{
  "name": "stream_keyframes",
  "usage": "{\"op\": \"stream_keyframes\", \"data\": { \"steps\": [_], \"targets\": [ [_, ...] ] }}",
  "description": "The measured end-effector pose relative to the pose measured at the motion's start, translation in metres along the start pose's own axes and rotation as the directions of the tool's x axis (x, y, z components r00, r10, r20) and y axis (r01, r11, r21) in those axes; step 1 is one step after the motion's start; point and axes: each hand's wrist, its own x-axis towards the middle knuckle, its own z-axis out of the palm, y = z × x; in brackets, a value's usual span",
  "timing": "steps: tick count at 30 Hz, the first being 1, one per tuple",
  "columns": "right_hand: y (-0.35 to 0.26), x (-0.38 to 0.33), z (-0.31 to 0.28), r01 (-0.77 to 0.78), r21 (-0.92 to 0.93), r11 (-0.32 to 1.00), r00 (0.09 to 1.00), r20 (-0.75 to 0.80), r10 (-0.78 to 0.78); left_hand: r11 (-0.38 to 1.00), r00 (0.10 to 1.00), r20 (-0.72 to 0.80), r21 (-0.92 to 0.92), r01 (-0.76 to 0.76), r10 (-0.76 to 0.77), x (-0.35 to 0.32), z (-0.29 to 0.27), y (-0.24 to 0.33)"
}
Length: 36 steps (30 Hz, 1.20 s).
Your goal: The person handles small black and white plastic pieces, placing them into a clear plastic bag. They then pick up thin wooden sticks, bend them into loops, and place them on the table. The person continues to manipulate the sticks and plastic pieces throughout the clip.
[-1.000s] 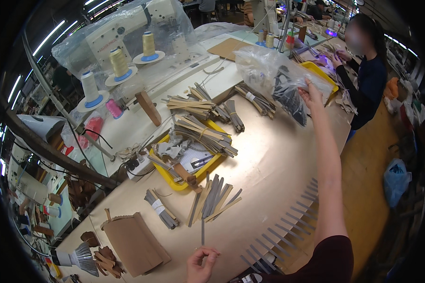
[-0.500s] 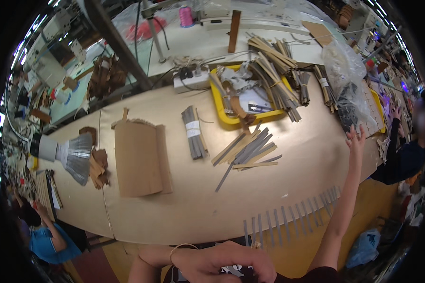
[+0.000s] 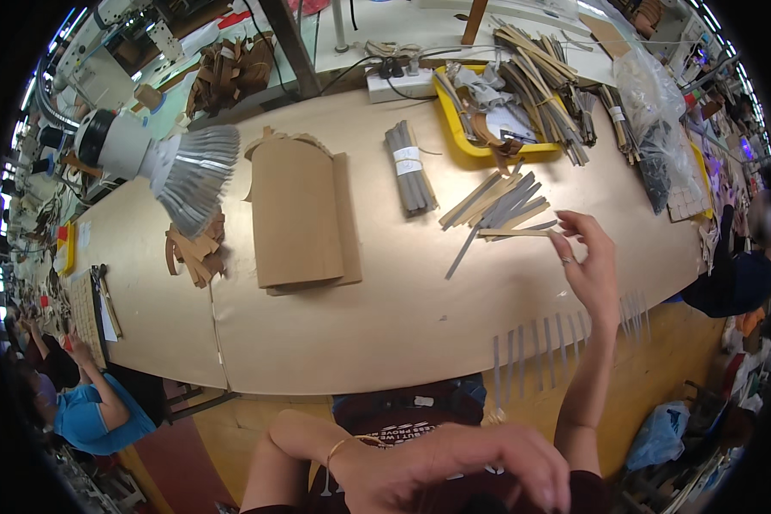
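Across the tan bench [image 3: 385, 325], your right hand [image 3: 593, 272] pinches one thin tan strip [image 3: 516, 232] by its near end, fingers closed on it; light and floppy, so grip mid-length; left hand [image 3: 454, 467] curled empty.

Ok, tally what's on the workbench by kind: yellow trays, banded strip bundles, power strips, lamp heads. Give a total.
Yellow tray: 1 in the middle; a second yellow edge at the far left may be another.
Banded bundle of grey strips: 1
White power strip: 1
Grey finned lamp head: 1
Total: 4 sure, 5 with the doubtful tray.
The right hand pinches a tan strip.
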Motion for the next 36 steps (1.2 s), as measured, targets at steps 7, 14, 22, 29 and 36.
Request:
{"op": "stream_keyframes", "data": {
  "steps": [7,14,22,29,36],
  "targets": [
    [-0.035,0.028,0.04,-0.031,-0.283,0.959,0.93,0.343,0.131,0.922,0.995,-0.003,-0.378,0.087,-0.095,-0.015,0.025,0.012],
    [-0.006,0.012,0.054,-0.134,-0.307,0.942,0.941,0.258,0.218,0.833,0.838,0.026,-0.095,0.545,-0.545,-0.025,-0.021,0.04],
    [0.018,-0.002,0.067,-0.087,-0.266,0.96,0.961,0.233,0.152,0.019,0.84,-0.495,0.859,0.511,-0.223,-0.079,-0.089,0.0],
    [0.01,-0.016,0.068,0.12,-0.277,0.953,0.992,0.081,-0.101,0.038,0.802,-0.581,0.806,0.591,-0.134,-0.103,-0.081,0.008],
    [-0.035,-0.075,0.081,0.546,-0.241,0.803,0.781,-0.201,-0.591,0.468,0.675,-0.706,0.681,0.563,0.216,-0.075,-0.105,-0.002]
  ]
}}
